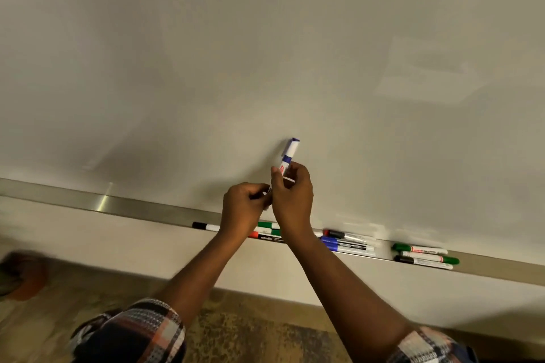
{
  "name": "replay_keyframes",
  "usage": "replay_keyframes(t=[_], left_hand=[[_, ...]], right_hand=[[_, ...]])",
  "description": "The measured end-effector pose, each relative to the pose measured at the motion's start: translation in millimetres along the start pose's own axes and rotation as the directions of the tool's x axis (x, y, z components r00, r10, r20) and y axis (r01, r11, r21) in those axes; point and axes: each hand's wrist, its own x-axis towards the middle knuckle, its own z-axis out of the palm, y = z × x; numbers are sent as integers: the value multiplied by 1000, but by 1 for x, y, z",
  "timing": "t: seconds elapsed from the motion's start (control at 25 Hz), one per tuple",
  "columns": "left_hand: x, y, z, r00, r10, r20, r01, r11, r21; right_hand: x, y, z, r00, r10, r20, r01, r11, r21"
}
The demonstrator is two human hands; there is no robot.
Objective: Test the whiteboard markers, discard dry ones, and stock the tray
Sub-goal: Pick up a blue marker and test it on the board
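Right hand [292,197]: fingers clasp the blue marker [289,153], which sticks up above them in front of the whiteboard [206,68].
Left hand [243,209]: fingers curled at the marker's lower end (the grip itself is hidden, so I cannot tell).
Tray [132,206]: below the fingers, with green markers [424,256] to their right and a black-capped marker [205,226] to their left.

the light is dim and yellowish. the whiteboard [206,38] shows a pale shiny patch at the right, and the tray [59,194] has one bright streak. a soft shadow sits low on the board. the orange thing [26,277] at the left edge is blurry.
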Motion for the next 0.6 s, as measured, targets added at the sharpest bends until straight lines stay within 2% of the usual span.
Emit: replay_keyframes(t=[0.08,0.16,0.24,0.36,0.48,0.6], left_hand=[[-7,28,11,998,65,19,-65,998,14],[-13,56,22,994,62,88,-60,998,-29],[-14,84,25,991,35,125,-27,997,-66],[-4,122,14,997,76,23,-75,997,-24],[0,162,10,981,170,89,-147,964,-220],[-3,191,25,964,253,77,-210,910,-356]], right_hand=[[7,-15,-22,998,13,57,-16,998,53],[12,-30,-47,995,-22,94,15,997,78],[18,-46,-74,989,-88,115,87,996,15],[27,-67,-110,951,-234,202,270,947,-175],[28,-88,-127,884,-313,347,412,873,-261],[31,-108,-131,862,-430,267,489,845,-217]])
